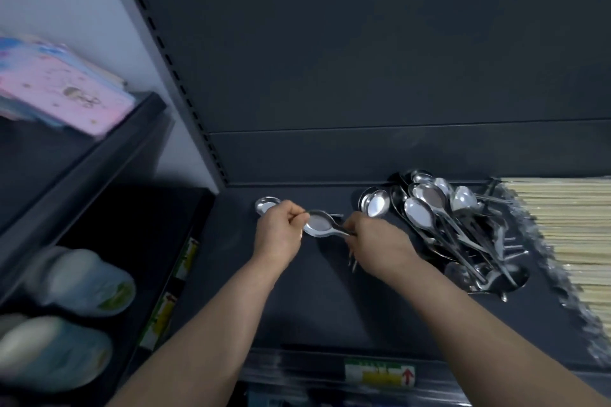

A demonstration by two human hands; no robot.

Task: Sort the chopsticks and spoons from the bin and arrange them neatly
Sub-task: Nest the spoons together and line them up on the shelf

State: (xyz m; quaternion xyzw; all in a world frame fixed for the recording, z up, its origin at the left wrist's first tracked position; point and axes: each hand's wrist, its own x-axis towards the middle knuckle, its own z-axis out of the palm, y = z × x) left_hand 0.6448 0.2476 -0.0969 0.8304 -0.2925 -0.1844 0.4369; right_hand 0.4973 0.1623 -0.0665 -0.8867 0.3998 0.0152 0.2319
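Steel spoon (317,225) pinched at bowl by left hand (280,232), at handle by right hand (377,246), over dark shelf (314,304); lone spoon (266,205) and spoon pair (375,203) laid out, spoon heap (456,235) beside wrapped chopsticks (568,235) unsorted: judged early.

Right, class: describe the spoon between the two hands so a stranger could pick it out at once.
Find the dark shelf with the heap of spoons on its right. Left of the heap the two hands nearly meet, and the spoon sits between them, bowl by the left hand, handle in the right hand. It alone bridges the hands; the other bowls lie on the shelf.
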